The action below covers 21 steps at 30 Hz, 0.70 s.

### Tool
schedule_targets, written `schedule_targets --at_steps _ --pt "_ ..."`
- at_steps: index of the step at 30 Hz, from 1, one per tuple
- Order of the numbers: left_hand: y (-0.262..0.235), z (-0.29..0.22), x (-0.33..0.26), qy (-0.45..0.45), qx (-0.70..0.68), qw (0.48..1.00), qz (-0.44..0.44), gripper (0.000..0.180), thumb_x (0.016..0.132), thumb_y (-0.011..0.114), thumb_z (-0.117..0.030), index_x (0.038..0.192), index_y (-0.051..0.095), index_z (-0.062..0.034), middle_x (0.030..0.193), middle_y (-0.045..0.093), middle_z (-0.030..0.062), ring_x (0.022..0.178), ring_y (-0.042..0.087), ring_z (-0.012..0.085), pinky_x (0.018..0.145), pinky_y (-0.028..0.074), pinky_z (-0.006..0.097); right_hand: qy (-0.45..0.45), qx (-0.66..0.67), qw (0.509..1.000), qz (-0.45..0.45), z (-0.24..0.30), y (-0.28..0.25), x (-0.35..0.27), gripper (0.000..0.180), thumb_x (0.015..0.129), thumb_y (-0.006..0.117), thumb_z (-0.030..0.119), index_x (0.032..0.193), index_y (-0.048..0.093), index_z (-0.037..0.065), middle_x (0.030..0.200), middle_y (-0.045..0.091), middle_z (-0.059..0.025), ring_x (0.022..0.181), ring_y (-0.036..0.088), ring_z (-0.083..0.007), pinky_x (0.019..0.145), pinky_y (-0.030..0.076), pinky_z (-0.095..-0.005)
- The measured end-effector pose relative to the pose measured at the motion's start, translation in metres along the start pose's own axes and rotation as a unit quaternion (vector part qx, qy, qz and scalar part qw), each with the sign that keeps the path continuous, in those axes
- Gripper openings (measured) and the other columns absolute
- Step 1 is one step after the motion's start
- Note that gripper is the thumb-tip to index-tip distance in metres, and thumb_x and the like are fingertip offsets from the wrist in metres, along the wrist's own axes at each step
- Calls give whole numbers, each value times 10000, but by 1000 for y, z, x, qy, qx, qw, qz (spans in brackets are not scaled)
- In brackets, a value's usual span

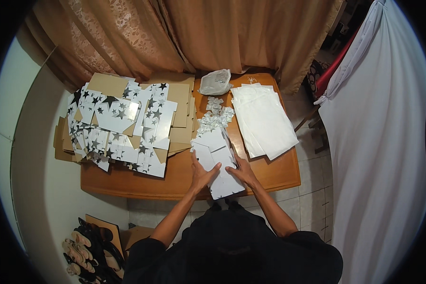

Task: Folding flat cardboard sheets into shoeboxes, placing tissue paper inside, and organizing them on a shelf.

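A white cardboard box [216,156] printed with a few dark stars sits between my hands at the table's front edge, its near end jutting past it. My left hand [201,174] grips the box's left side, thumb on top. On the opposite side my right hand [242,171] does the same, thumb pressing the top and fingers along the edge. Flaps show on the upper face toward the far end. Just beyond the box lies a heap of small clear sachets [215,118].
Flat star-printed cardboard blanks [120,113] are piled on the left of the wooden table [128,184]. White sheets or flat bags [262,120] lie at right. A crumpled plastic bag [215,82] stands at the back. Shoes [87,251] sit on the floor, lower left.
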<state>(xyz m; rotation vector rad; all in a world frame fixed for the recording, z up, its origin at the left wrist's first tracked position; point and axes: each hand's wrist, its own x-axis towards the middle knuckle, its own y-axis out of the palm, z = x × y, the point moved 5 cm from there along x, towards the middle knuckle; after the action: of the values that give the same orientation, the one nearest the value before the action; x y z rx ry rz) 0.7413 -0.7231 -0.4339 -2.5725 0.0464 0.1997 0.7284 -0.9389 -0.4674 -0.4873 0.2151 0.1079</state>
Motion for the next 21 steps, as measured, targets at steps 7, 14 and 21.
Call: schedule_targets --at_steps 7,14,21 --pt "-37 -48 -2 -108 -351 930 -15 1452 712 916 -443 1587 -190 -93 1599 172 275 1453 283 407 1143 339 502 -202 -198 953 -103 137 -24 -32 807 838 770 369 1520 439 90 1449 399 -308 1269 432 -468 1075 369 -537" --pt "-38 -36 22 31 -476 861 -178 1048 858 780 -320 1608 60 -191 1470 389 145 1301 452 265 1067 425 406 -312 -240 911 -121 199 -34 -52 823 850 787 332 1537 391 111 1485 390 -272 1370 389 -435 1126 329 -568" --pt "-38 -59 17 94 -619 778 -45 685 840 783 -375 1374 509 -44 1192 623 55 1085 628 207 959 535 352 -68 300 934 -183 116 -81 -14 1062 848 835 327 1599 138 49 1447 435 -246 1308 483 -364 1086 426 -463"
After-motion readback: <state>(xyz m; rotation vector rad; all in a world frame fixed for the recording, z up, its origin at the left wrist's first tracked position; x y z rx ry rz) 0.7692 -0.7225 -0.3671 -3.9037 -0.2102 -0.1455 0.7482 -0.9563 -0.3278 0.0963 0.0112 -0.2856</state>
